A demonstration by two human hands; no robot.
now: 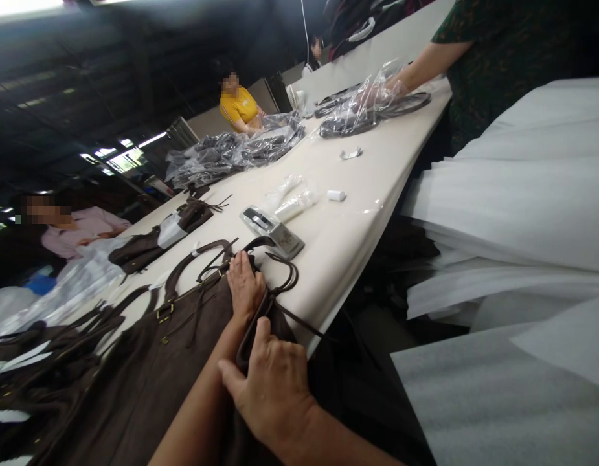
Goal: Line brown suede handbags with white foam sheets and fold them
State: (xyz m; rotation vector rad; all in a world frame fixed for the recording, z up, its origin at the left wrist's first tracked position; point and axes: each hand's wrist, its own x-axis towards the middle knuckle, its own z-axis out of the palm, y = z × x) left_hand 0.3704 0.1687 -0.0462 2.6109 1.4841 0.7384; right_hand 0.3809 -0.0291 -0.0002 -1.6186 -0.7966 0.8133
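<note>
Brown bag at the near end of the white table. Press softly with the left hand, fingers nearly straight; with the right hand, thumb wide, fingertips hidden. Can't tell either grip. Mind the cord.

The right hand partly hides the brown bag, cropped by the bottom edge.

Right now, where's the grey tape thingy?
In the head view, the grey tape dispenser is on the pale table, just left of the picture's middle, beyond the left hand and beside some clear plastic.
</note>
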